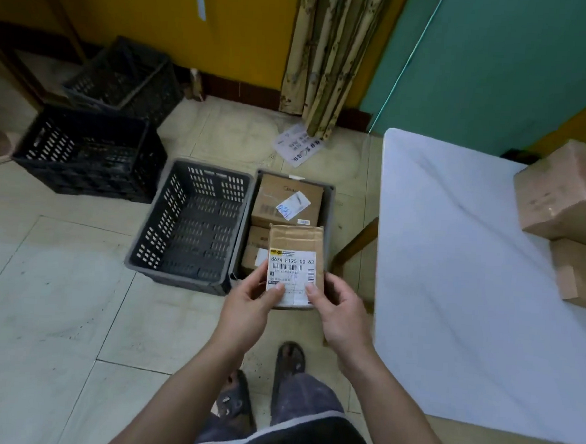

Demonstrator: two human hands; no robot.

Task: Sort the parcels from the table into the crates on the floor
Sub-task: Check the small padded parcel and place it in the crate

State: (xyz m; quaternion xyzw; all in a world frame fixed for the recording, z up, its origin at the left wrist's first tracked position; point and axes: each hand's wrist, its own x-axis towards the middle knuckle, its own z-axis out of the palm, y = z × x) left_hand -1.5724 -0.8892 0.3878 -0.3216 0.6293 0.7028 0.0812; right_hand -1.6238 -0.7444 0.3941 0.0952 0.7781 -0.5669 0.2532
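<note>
Gripping the parcel [296,256] between them, left hand [250,308] and right hand [339,314] clasp its lower corners.

A printed paper sheet [294,145] lies on the tiled floor [57,293], well beyond the right hand [342,314], at a patterned curtain's [329,52] hem.

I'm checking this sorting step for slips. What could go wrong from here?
1. The left hand and right hand pinch the labelled parcel only at its near end; it may slip onto the boxes below.
2. The filled crate and the empty grey crate stand edge to edge, so a loose drop might land in the wrong one.
</note>
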